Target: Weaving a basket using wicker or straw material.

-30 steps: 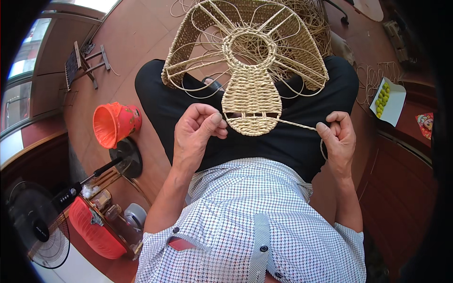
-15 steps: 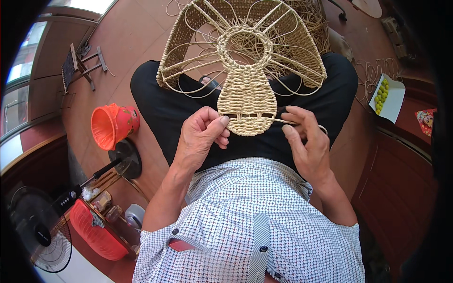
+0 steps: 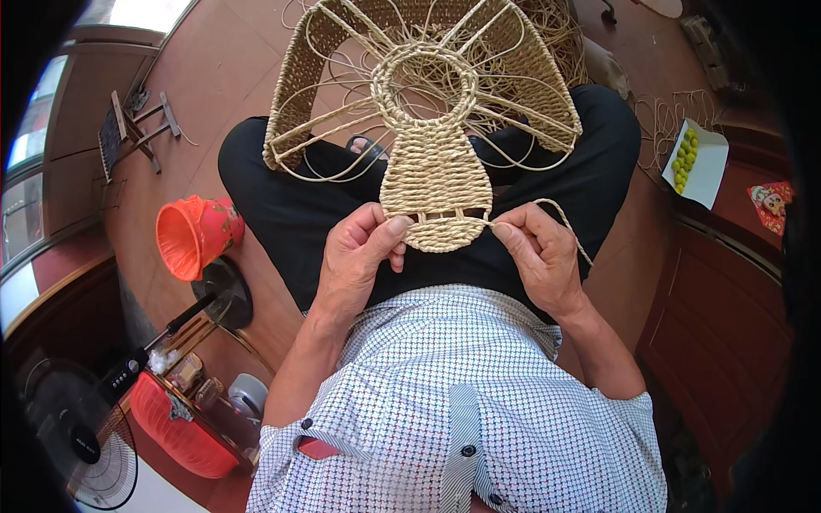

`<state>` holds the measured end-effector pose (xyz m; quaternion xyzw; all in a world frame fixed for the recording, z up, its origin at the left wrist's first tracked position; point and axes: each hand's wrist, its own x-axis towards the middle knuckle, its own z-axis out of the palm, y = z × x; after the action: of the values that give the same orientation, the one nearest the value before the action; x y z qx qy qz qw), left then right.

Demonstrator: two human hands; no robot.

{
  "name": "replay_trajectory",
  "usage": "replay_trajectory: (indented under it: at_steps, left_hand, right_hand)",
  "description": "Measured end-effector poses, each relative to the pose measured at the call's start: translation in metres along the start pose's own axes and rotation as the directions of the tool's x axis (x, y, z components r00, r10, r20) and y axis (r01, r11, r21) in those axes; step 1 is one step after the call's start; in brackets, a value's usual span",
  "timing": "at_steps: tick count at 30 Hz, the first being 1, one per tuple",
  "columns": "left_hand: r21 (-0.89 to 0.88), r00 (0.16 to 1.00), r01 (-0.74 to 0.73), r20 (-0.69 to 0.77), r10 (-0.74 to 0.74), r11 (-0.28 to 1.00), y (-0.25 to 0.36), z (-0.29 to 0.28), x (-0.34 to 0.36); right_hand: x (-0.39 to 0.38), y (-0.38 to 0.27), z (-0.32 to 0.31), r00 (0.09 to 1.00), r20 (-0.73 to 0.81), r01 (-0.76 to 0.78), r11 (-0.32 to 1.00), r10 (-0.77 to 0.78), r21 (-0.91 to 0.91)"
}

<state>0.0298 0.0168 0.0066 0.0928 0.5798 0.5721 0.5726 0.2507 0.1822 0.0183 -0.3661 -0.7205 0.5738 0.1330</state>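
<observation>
A woven straw piece [image 3: 436,171] rests over my lap, with a gourd-shaped panel below a braided ring [image 3: 377,79] and a curved woven wall [image 3: 295,94] beyond it. Small gaps cross the panel just above its rounded lower end. My left hand [image 3: 363,248] pinches the panel's left edge beside the gaps. At the right edge, the thumb and finger of my right hand [image 3: 540,256] close on a straw cord [image 3: 564,218]. The cord's loose length arches over that hand and hangs to its right.
Loose straw cords [image 3: 547,34] lie heaped behind the woven wall. On the left stand an orange-lined bin [image 3: 184,239], a black fan [image 3: 85,440] and a folding stool [image 3: 137,128]. A white tray of yellow-green fruit [image 3: 687,158] sits at right, by a dark red cabinet [image 3: 718,316].
My right hand has moved in to the panel's right edge, its fingers now closed on the cord there. The left hand keeps its pinch; the view has shifted slightly.
</observation>
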Motion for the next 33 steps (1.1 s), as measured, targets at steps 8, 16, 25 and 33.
replay_trajectory:
  at_steps: [8,16,25,33]
  left_hand:
    - [-0.165,0.998,-0.057,-0.024,0.054,0.985,-0.011,0.006,0.000]
    - [-0.563,0.985,0.023,0.152,0.076,0.826,-0.036,-0.022,0.015]
    - [-0.373,0.991,0.084,0.129,-0.038,0.924,-0.065,0.003,0.046]
    - [0.122,0.986,-0.071,0.160,0.051,0.990,-0.068,0.010,0.055]
  right_hand:
    - [0.002,0.003,0.004,0.995,0.023,-0.095,0.992,0.093,0.088]
    - [0.003,0.001,0.015,0.991,0.001,-0.134,0.990,0.134,0.053]
    - [0.011,0.013,0.034,0.993,-0.054,-0.107,0.994,0.108,0.023]
    - [0.015,0.021,0.040,0.960,0.028,-0.276,0.931,0.278,0.240]
